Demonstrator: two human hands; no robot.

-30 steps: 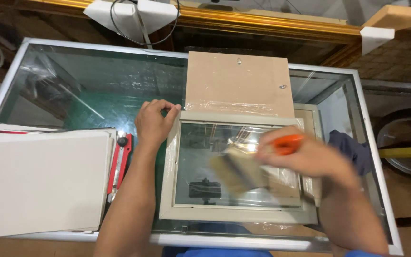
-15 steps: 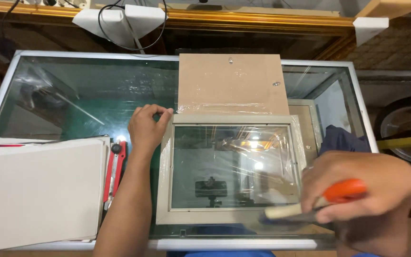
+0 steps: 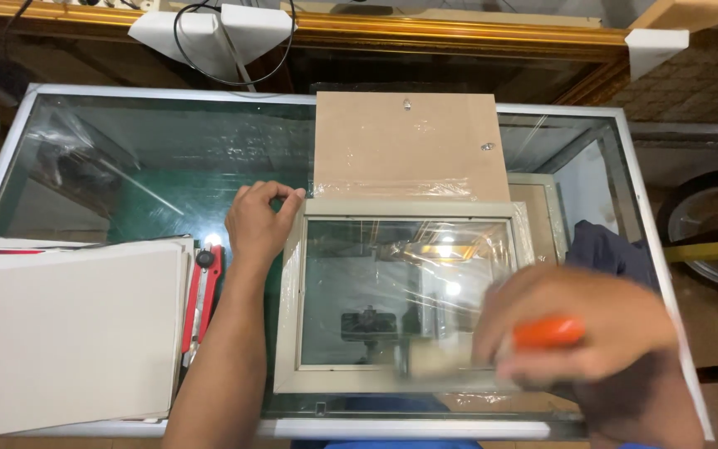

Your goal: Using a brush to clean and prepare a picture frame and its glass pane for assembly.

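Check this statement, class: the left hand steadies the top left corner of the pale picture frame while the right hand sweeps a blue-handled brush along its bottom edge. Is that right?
Not quite. In the head view the brush in the right hand has an orange handle, not blue. The rest stands: the left hand steadies the top left corner of the pale picture frame while the brush sweeps its bottom edge.

Right hand [image 3: 579,337] smeared by motion, fingers indistinct. Orange-handled brush [image 3: 492,349] blurred, bristles hard to tell from the frame's [image 3: 288,333] lower rail. Stack of white boards [image 3: 60,333] cut off at the left edge. Wheel [image 3: 712,241] cropped at the right edge. Red cutter [image 3: 201,303] partly tucked under the boards.
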